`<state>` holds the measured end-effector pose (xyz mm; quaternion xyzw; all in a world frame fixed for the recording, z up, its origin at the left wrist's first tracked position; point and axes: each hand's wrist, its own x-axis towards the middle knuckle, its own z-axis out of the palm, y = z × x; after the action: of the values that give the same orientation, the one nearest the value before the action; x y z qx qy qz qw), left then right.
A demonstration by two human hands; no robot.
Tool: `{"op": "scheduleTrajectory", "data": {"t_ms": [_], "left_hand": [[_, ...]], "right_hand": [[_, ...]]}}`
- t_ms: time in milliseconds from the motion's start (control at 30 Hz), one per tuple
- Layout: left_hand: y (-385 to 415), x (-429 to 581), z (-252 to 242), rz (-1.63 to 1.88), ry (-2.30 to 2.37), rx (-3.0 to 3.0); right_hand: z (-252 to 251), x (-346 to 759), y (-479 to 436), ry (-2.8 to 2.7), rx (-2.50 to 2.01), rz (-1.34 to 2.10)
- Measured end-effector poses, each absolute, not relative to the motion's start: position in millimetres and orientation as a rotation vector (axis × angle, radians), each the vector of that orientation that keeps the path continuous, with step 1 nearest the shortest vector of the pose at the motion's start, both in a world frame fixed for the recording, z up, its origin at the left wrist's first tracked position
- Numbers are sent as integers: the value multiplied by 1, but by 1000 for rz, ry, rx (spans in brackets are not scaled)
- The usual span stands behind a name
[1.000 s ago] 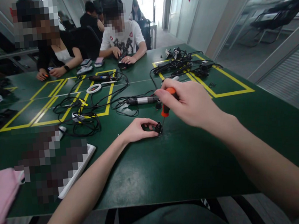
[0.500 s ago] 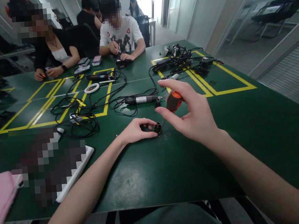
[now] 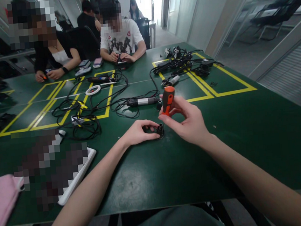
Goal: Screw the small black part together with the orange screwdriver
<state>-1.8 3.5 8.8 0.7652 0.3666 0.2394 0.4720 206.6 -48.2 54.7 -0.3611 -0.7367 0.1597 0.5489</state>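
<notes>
My left hand [image 3: 139, 132] rests on the green table with thumb and fingers around a small black cylindrical part [image 3: 160, 128]. Just right of it, my right hand [image 3: 186, 118] grips an orange and black screwdriver [image 3: 168, 99] low on its handle. The screwdriver stands nearly upright, its thin shaft pointing down beside the black part; where the tip ends is too small to tell. Behind the hands lies a black and silver pen-shaped tool [image 3: 143, 101], with another small black piece [image 3: 159, 104] near its right end.
Black cables [image 3: 85, 127] coil at the left, near a white tape roll [image 3: 93, 90]. More black devices [image 3: 177, 61] lie at the back right. A white-edged tray-like object [image 3: 78, 177] is at the near left. Two people sit across the green table [image 3: 135, 184].
My right hand has moved left and closed its fingers low on the screwdriver handle. The screwdriver now stands more upright. My left hand has hardly moved.
</notes>
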Motion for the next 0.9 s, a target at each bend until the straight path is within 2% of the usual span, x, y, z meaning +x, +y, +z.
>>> {"op": "scheduleTrajectory", "data": {"t_ms": [133, 367, 900], "left_hand": [[3, -2, 9, 586, 882, 1881], [2, -2, 10, 568, 912, 1894], [3, -3, 7, 583, 884, 1863]], "right_hand": [[60, 208, -52, -1772, -890, 383], [57, 206, -58, -1577, -946, 645], [48, 207, -59, -1530, -811, 820]]}}
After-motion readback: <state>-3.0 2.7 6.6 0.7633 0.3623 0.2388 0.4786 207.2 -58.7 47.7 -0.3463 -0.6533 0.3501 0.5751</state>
